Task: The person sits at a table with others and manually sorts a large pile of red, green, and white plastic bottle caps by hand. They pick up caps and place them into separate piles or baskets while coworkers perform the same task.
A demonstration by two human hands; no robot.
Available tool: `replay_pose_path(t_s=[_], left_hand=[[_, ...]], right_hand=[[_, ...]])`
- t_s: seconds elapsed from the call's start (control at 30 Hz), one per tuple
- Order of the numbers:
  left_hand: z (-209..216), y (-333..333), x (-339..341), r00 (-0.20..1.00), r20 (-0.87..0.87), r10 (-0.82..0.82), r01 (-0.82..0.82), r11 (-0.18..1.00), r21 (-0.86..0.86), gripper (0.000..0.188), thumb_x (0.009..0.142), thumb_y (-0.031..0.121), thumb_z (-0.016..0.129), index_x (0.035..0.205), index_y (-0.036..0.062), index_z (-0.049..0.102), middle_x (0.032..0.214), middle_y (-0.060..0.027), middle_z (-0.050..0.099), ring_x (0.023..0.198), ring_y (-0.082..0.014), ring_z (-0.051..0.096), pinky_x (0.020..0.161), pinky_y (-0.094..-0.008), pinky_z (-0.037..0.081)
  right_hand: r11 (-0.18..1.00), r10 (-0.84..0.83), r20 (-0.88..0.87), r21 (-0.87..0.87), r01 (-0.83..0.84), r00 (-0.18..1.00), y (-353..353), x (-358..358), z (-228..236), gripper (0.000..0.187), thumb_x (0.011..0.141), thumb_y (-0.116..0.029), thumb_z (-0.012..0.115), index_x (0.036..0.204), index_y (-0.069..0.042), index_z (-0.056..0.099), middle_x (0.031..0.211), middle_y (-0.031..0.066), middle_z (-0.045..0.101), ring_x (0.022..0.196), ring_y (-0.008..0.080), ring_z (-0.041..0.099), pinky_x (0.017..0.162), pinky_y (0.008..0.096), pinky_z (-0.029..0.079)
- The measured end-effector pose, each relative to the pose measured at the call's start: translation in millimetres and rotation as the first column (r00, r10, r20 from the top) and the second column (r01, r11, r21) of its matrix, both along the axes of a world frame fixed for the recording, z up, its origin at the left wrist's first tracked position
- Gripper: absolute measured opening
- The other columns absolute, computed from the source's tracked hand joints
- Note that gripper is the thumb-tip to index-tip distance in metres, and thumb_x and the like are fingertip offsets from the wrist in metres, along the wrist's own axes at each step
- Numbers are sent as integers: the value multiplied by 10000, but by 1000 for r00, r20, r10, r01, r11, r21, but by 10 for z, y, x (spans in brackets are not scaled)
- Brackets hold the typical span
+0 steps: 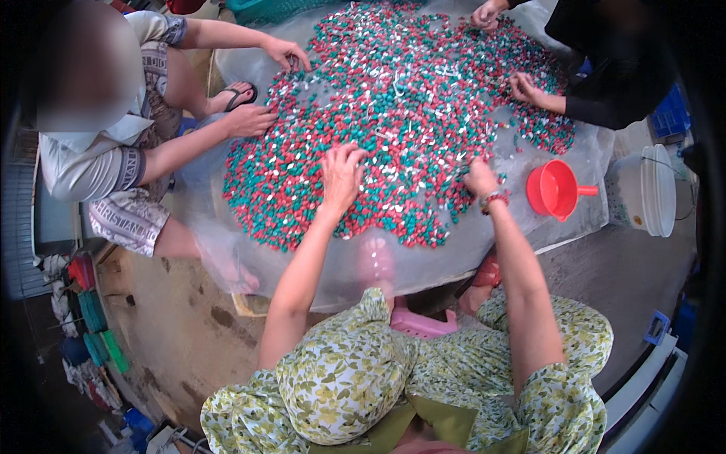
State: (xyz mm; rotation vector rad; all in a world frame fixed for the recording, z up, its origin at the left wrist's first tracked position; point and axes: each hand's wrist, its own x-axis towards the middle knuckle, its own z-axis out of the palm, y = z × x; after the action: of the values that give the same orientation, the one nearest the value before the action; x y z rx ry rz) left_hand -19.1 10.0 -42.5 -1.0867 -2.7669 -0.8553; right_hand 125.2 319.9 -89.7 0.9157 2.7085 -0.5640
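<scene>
A wide pile of small red, green and white pieces [393, 113] is spread over a clear plastic sheet [302, 276]; their exact kind is too small to tell. My left hand [342, 178] rests palm down on the near middle of the pile, fingers apart and slightly bent over the pieces. At the pile's near right edge, my right hand [480, 179], with beaded bracelets at the wrist, has its fingers drawn together. What they hold, if anything, is hidden. Right of that hand stands a red plastic dipper [552, 189], its handle pointing right.
A co-worker's two hands [253, 121] touch the pile's left edge. Another person in dark sleeves has hands [529, 91] over its far right. A white bucket [643, 189] stands at the right, and a green basket [265, 10] at the back. Below the sheet sits a pink plastic piece [423, 324].
</scene>
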Motion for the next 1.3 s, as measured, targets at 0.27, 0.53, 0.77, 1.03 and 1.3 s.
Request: replay_pose_path(t_s=[0.27, 0.53, 0.77, 1.03, 1.3], left_hand=[[-170, 825, -114, 980, 133, -150, 152, 988, 0, 618, 692, -31, 707, 1267, 96, 520, 1220, -160, 505, 1122, -348, 499, 941, -424, 458], [-247, 748, 2, 714, 611, -343, 375, 924, 81, 570, 698, -9, 734, 1235, 97, 573, 1045, -90, 611, 910, -218, 630, 814, -347, 518], [241, 368, 145, 158, 941, -299, -244, 912, 331, 232, 858, 67, 641, 1071, 103, 557, 847, 10, 554, 644, -37, 505, 534, -186, 388], [569, 161, 116, 398, 873, -281, 17, 954, 299, 528, 809, -88, 525, 1303, 97, 522, 1064, -29, 512, 948, -98, 515, 802, -248, 467], [642, 193, 166, 579, 792, -194, -30, 966, 259, 588, 790, -122, 537, 1331, 104, 504, 1058, -29, 547, 820, -84, 586, 669, -229, 486]], right_hand=[[977, -20, -239, -212, -33, 971, -789, -202, 23, 600, 732, -108, 621, 1303, -55, 446, 1121, 270, 601, 1048, 414, 586, 881, 472, 482], [825, -142, -172, -565, 21, 975, -942, -104, 51, 746, 687, -136, 729, 1363, -83, 419, 1075, 195, 635, 964, 321, 638, 805, 388, 500], [256, -201, -190, -957, -135, 961, -1014, -9, 509, 399, 759, -97, 723, 1085, 13, 520, 876, 36, 559, 662, 93, 564, 539, 241, 465], [246, -318, -99, -969, -18, 943, -862, -98, 700, 138, 861, -70, 615, 985, -58, 555, 1023, 26, 553, 921, 116, 584, 684, 271, 569], [172, -363, -180, -977, -124, 914, -888, -218, 914, 413, 971, -200, 494, 1348, -47, 426, 1221, 141, 548, 973, 195, 613, 709, 329, 604]])
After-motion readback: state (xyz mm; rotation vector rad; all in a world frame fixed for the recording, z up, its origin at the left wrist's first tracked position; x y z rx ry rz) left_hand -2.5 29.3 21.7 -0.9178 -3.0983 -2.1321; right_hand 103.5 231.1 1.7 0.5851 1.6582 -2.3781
